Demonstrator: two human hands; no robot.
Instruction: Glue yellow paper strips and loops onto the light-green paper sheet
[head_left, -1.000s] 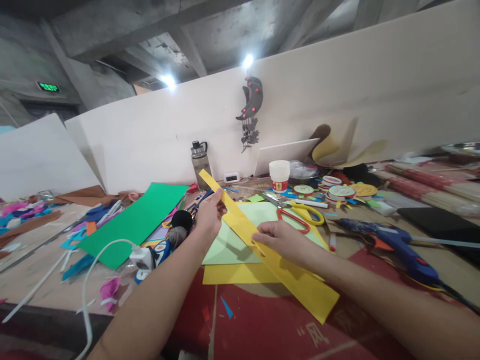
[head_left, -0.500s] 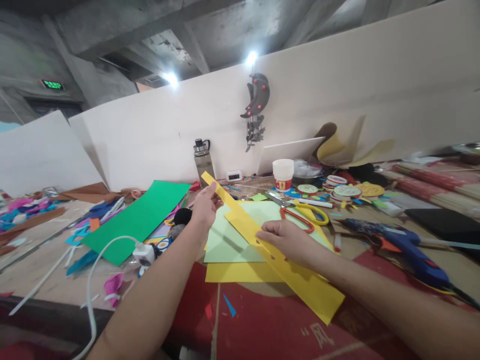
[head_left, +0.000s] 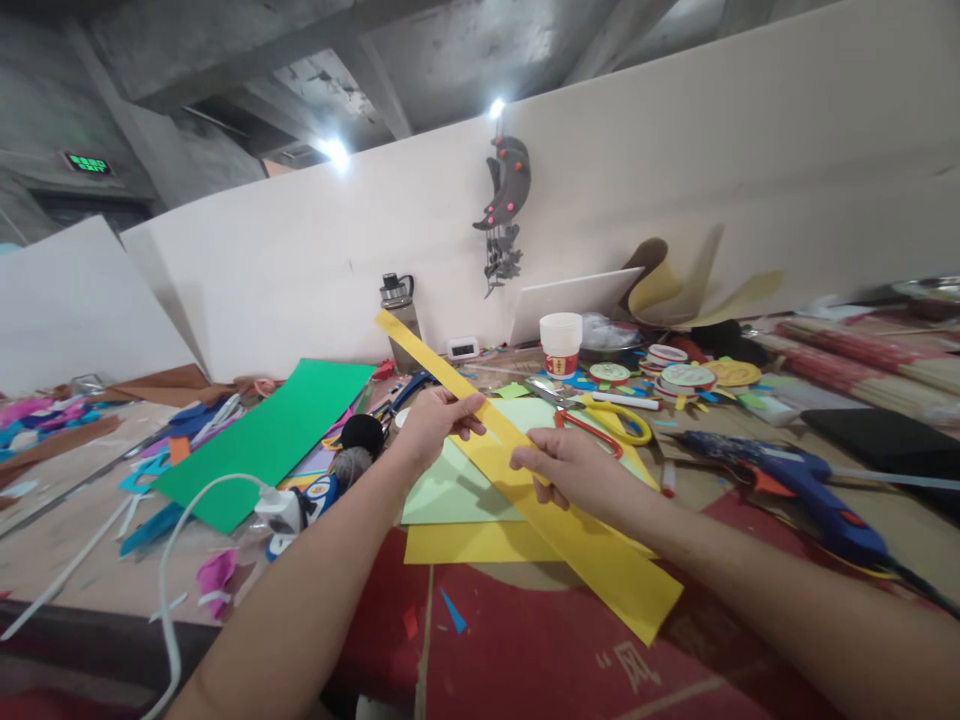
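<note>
A long yellow strip, of felt or stiff paper, slants from the upper left down toward the near right. My left hand pinches it between thumb and fingers near its middle. A short way down the strip, my right hand grips its edge with thumb and bent fingers. Under the hands lies a pale green sheet on top of a yellow sheet. Scissors with red handles and scissors with yellow handles rest just beyond my right hand.
A blue glue gun lies at right. To the left are a green sheet, a black pompom and a white plug with its cable. Behind stand a bottle and a paper cup, before a white panel.
My left hand has slid down the strip from near its upper end toward my right hand. The strip's far end now sticks out beyond it. My right hand stays in nearly the same place.
</note>
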